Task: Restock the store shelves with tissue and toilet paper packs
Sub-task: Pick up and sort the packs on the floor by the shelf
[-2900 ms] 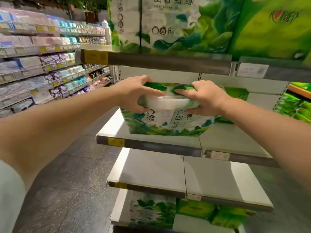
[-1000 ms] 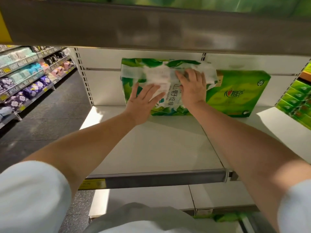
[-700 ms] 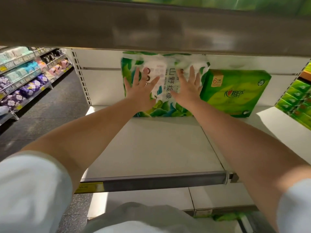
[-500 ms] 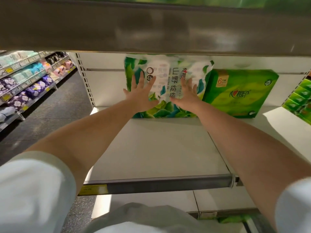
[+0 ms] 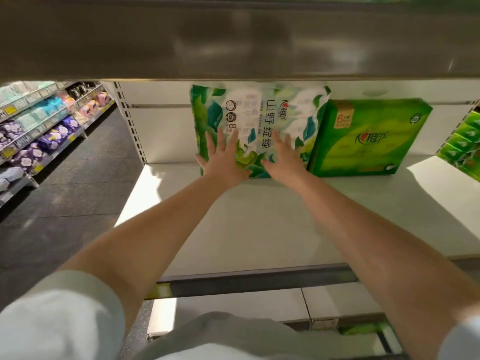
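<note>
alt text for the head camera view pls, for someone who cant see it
Both hands, left hand and right hand, press flat with spread fingers on an upright leaf-print tissue pack at the back of a white shelf. A green tissue box stands right beside it.

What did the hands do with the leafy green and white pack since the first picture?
Both hands gripped the leafy pack by its top at the shelf's front edge, then slid it to the back, stood it upright and let go. Now the left hand and right hand press flat, fingers spread, on its front. The green box beside it has stayed put on the shelf.
</note>
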